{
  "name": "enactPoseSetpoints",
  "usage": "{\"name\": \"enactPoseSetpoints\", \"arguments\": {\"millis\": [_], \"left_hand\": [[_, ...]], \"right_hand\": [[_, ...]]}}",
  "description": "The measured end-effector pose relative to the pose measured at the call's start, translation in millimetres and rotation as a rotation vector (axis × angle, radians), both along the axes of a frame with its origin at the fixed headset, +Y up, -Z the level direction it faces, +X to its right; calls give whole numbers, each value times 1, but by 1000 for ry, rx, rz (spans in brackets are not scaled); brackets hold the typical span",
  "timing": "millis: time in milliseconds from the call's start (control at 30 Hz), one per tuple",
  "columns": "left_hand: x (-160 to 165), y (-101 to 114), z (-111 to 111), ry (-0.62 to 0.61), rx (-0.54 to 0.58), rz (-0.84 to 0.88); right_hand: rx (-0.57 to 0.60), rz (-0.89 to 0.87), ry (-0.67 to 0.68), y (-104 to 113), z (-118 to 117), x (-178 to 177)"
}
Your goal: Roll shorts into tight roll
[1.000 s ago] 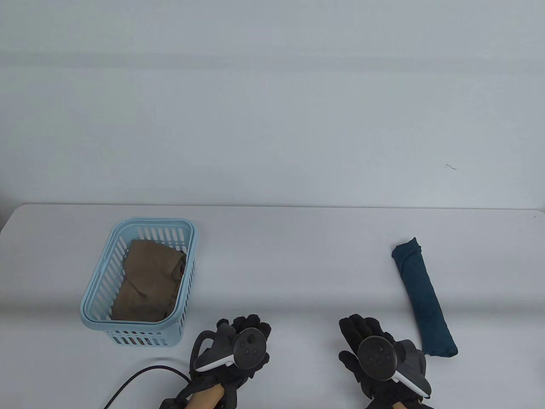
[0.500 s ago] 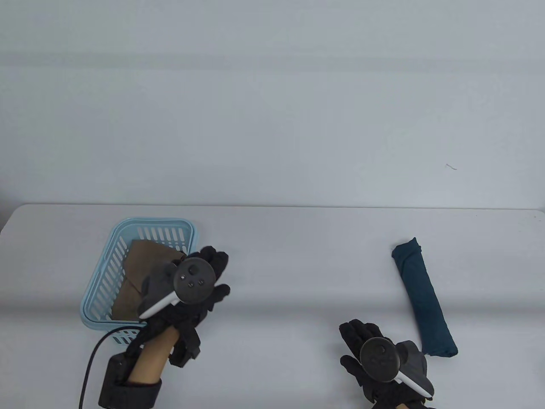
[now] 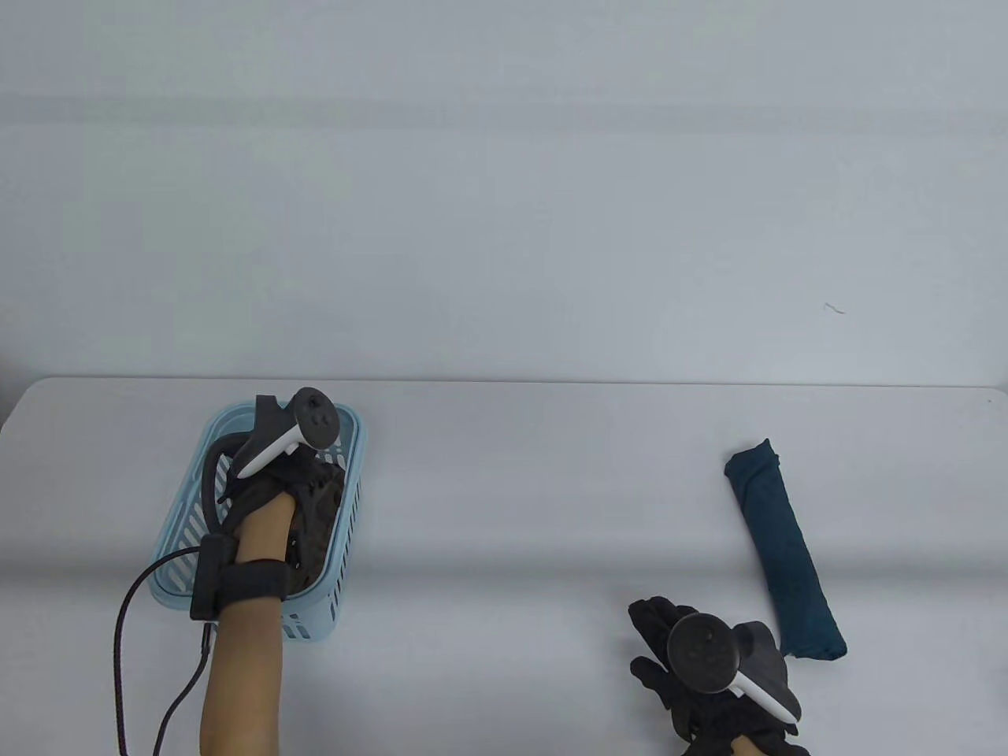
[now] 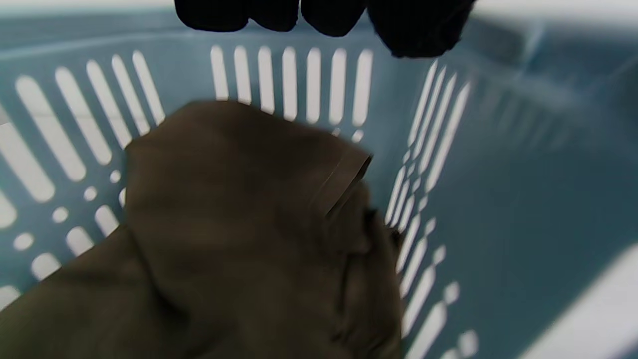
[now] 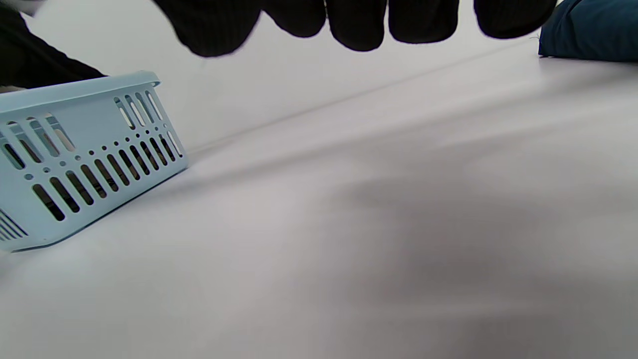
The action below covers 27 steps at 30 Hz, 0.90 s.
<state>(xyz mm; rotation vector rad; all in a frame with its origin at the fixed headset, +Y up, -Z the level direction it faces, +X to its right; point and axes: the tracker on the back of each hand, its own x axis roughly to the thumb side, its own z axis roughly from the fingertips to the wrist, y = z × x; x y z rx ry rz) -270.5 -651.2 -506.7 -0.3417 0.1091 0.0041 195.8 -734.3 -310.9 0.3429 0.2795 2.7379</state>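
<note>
- Left hand [image 3: 295, 480] reaches down into the light blue basket [image 3: 181, 543] near the counter's left edge; its fingertips [image 4: 329, 15] hang above the brown shorts [image 4: 239, 239], spread loosely and apparently not touching the cloth, though the wrist picture is blurred and the grasp cannot be judged for certain.
- Right hand [image 3: 709, 669] rests at the counter's near edge, right of centre, fingers [image 5: 359, 25] loosely extended and holding nothing.
- Brown shorts lie crumpled inside the basket, bunched against its slotted far wall.
- Step in hand, as I judge it: lifting the shorts out. It would go best to pinch a thick fold near the hem [image 4: 344, 174], gather all layers, and draw straight up so the cloth clears the rim without dragging the light basket along.
- Bare counter [image 3: 551, 488] between basket and right hand looks the natural place to spread and roll.
- A dark teal roll [image 3: 783, 551] lies near the counter's right edge, just beside the right hand; it looks already rolled.
- Cable [image 3: 126, 630] from the left wrist trails across the near-left corner and could snag.
</note>
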Motion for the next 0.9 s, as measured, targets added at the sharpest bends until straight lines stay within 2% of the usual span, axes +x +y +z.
{"name": "enactPoseSetpoints", "arguments": {"millis": [133, 267, 333, 467, 633, 833, 900], "left_hand": [[-6, -27, -10, 31, -77, 18], [-6, -51, -15, 36, -225, -31], [-5, -61, -16, 18, -259, -76], [-8, -70, -16, 16, -299, -76], [-9, -89, -15, 27, -460, -116], [-9, -90, -15, 33, -440, -194], [-9, -89, -17, 38, -383, -222]], "right_hand": [[-27, 13, 14, -5, -2, 0], [-55, 8, 24, -10, -4, -1], [-70, 9, 29, -12, -4, -2], [-95, 15, 41, -17, -5, -3], [-119, 22, 56, -21, -4, -7], [-142, 28, 61, -22, -4, -6], [-149, 28, 60, -22, -4, -6]]}}
